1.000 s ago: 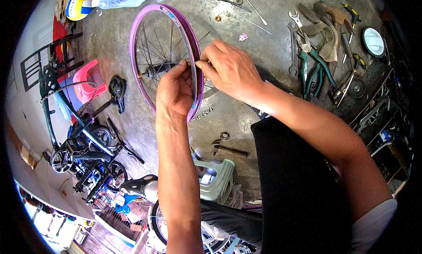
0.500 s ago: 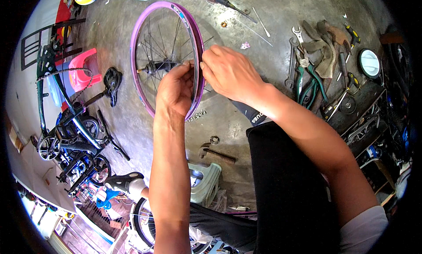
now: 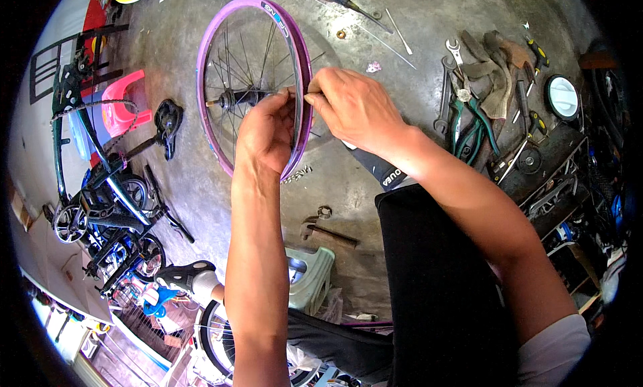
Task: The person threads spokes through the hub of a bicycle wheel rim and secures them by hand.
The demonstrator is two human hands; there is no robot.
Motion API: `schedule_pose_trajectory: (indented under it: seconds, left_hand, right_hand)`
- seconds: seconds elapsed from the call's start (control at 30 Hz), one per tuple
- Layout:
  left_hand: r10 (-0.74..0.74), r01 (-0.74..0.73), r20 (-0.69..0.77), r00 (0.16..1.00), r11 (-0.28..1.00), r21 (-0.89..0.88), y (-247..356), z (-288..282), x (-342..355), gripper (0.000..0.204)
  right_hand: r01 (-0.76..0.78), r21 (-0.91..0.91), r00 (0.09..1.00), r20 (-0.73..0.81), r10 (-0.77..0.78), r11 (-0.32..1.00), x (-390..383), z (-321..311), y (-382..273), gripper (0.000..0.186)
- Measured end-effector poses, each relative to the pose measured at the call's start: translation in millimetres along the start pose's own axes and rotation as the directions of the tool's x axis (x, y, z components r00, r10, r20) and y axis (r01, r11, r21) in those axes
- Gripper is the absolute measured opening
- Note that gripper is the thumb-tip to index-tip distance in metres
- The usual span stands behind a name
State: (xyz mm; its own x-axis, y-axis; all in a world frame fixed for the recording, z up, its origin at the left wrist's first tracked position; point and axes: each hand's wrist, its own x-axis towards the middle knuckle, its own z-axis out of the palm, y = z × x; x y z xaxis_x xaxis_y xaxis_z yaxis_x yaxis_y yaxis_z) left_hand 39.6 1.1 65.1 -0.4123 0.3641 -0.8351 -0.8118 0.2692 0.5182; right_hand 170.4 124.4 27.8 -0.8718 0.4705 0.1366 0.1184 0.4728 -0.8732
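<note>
1. We see a purple bicycle wheel (image 3: 236,100) in front of the person, tilted above the concrete floor (image 3: 174,45), its dark spokes running to a black hub in the middle.
2. The left hand (image 3: 265,134) lies at the near side of the wheel, its fingers curled in against the rim (image 3: 286,24); we cannot tell whether their tips pinch a spoke.
3. The right hand (image 3: 355,105) meets the rim's outer face, thumb and forefinger drawn close together and the other fingers folded; anything between those two tips is too small for us to make out.
4. To the right of the hands we note wrenches (image 3: 444,92) just beside green-handled pliers (image 3: 462,95), with a round white lid (image 3: 562,97) farther out.
5. Below the wheel we find a hammer (image 3: 336,235) near a pale green stool (image 3: 316,280).
6. At the left we observe a black saddle (image 3: 169,124), a pink plastic seat (image 3: 122,104) and a dark bicycle frame (image 3: 128,198).
</note>
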Motion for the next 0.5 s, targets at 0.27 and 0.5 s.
schedule_pose_trajectory:
  seconds: [0.27, 0.5]
  left_hand:
    - [0.007, -0.007, -0.012, 1.000, 1.000, -0.015, -1, 2, -1, 0.022]
    - [0.010, -0.010, -0.037, 0.999, 1.000, -0.003, -5, 6, 2, 0.022]
  right_hand:
    - [-0.005, -0.059, 1.000, 0.021, 0.006, 0.998, -1, -3, -7, 0.021]
    - [-0.017, -0.088, 0.999, 0.043, 0.021, 0.996, -3, -7, -6, 0.019]
